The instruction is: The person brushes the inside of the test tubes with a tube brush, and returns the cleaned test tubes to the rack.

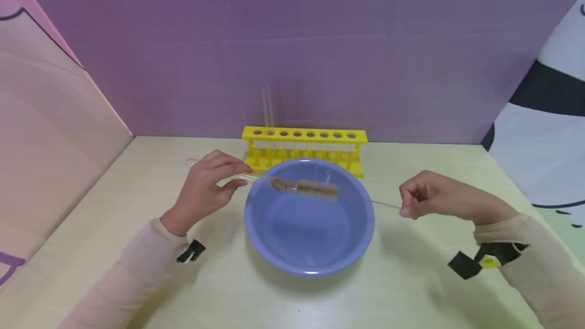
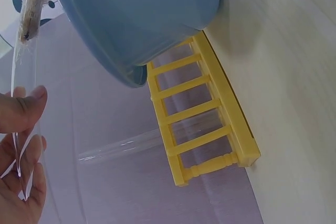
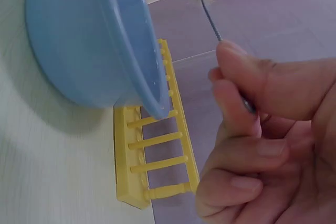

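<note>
My left hand [image 1: 207, 184] grips a clear glass test tube [image 1: 247, 178], which lies nearly level with its mouth over the blue basin [image 1: 310, 267]. Part of a tan bristle test tube brush [image 1: 317, 189] sits inside the tube's mouth; the rest of its bristles stick out. On the other side, my right hand [image 1: 439, 194] pinches the brush's thin wire handle [image 1: 386, 204] between thumb and forefinger. In the right wrist view the twisted wire [image 3: 211, 19] runs from the bristles into those fingers. The left wrist view shows the brush tip [image 2: 29, 27] within the glass.
Behind the basin stands a yellow test tube rack [image 1: 303, 135]. Another clear test tube [image 1: 267, 108] is upright in it, near its left end. Everything rests on a pale wooden table [image 1: 183, 288], with a purple backdrop [image 1: 292, 50] behind.
</note>
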Tool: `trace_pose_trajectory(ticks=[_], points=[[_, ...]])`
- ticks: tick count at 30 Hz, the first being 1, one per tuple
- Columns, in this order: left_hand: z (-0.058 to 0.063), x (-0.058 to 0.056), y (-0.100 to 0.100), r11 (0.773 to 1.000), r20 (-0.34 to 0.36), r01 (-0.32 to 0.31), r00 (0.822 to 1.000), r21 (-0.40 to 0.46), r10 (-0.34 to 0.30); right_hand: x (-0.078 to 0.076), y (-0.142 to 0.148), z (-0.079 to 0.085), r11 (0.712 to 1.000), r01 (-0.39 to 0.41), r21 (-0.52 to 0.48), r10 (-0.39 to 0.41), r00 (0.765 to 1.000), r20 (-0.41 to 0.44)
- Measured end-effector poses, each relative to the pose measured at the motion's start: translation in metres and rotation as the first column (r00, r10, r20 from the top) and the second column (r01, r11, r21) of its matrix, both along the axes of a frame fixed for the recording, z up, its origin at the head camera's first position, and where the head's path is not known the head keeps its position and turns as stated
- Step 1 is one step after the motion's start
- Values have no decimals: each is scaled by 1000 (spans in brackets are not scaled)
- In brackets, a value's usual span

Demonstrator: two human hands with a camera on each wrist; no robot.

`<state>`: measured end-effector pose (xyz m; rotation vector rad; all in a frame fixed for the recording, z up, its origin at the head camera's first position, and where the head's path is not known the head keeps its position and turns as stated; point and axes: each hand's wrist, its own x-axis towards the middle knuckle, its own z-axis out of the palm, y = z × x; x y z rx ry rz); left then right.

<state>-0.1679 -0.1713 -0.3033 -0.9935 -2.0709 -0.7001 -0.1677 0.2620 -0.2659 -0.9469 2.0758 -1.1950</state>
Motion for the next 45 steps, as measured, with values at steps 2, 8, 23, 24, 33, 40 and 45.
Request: trace_pose_trajectory(ticks=[2, 8, 23, 24, 33, 40, 45], points=[[0, 0, 1, 1000, -12, 3, 1000, 6, -3, -1, 0, 1, 1000, -3, -12, 4, 999, 35], [-1, -1, 1, 1000, -9, -1, 1000, 0, 1, -2, -2, 2, 1000, 27, 9, -27, 999, 25], [0, -2, 3, 999, 36, -3, 999, -39, 4, 5, -14, 3, 962, 243, 127, -193, 928, -318], [0, -2, 3, 999, 41, -1, 999, -41, 2, 6, -15, 3, 957, 258, 131, -203, 920, -334], [-1, -2, 3, 998, 58, 19, 998, -54, -16, 12, -23, -2, 938, 334, 90, -240, 816, -527], [0, -2, 6, 996, 85, 29, 996, -79, -22, 17, -27, -8, 944, 329, 16, -235, 705, -670], [1, -1, 7, 995, 103, 27, 995, -94, -17, 18, -30, -12, 941, 337, -25, -243, 622, -744]])
